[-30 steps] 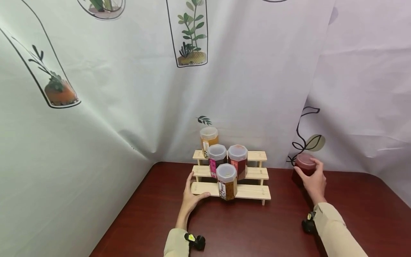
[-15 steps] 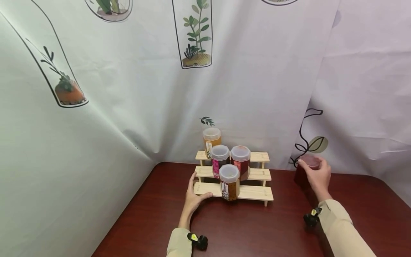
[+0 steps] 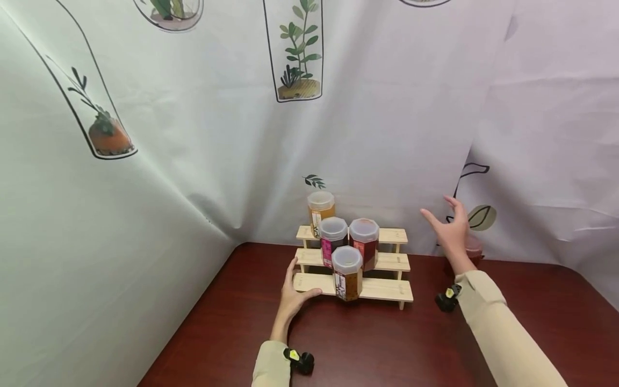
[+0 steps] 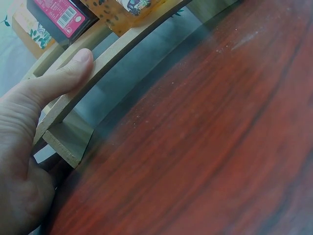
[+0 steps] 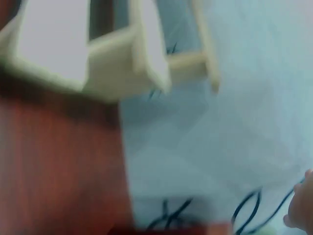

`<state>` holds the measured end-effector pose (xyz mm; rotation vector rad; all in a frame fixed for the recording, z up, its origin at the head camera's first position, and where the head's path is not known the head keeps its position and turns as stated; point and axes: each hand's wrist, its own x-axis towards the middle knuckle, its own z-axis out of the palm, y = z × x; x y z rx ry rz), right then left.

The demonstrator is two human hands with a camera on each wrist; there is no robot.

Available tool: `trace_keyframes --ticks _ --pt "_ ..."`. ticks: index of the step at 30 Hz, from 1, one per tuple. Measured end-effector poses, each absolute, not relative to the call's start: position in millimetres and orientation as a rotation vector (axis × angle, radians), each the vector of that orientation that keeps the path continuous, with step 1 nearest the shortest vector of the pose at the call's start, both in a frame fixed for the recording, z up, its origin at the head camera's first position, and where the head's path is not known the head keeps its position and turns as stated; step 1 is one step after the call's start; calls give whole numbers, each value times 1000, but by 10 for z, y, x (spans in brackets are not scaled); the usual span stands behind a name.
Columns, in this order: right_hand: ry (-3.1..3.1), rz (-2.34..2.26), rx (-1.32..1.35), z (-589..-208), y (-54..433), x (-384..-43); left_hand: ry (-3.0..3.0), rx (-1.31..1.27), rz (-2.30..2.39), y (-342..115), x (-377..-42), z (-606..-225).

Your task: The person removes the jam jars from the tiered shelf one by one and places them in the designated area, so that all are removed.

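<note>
Since half a second ago, the right hand [image 3: 452,232] has come off the loose jar [image 3: 475,246] and swung up and leftward; its grip is spread wide, thumb and fingers apart around bare air. That jar stands at right of the frame, partly hidden behind the right wrist, near the back edge of the tabletop [image 3: 367,344]. Meanwhile the left hand [image 3: 292,298] has stayed at the left end of the rack [image 3: 387,289], its grip holding that corner, thumb along the front of the lowest shelf.

Four jars stand upright on the rack at centre: a yellow jar [image 3: 321,214] on top, a dark jar [image 3: 332,242] and a red jar [image 3: 365,244] side by side in the middle, an amber jar [image 3: 348,277] on the bottom shelf.

Glossy red-brown, the tabletop has rounded back corners; the left wrist view shows dark grain, pale specks and a whitish scuff toward the upper right. Pale, creased cloth [image 3: 387,134] hangs behind and along the left, printed with potted plants across the upper frame. Motion blurs the right wrist view.
</note>
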<state>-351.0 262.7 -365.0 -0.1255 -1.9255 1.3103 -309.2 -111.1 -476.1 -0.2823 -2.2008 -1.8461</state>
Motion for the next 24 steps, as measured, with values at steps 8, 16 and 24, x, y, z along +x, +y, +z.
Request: trace_keyframes --ticks 8,16,24 --pt "-2085 1512 35 -3229 2016 -3737 -2212 -276 -1837 -1102 -3091 -4767" --pt "-2247 1680 177 -3082 1442 -3905 -2209 -259 -1828 -1101 -3071 -4782" --pt "-2358 1650 284 -3041 1137 -4002 -2195 -267 -1820 -1086 -3052 -4761"
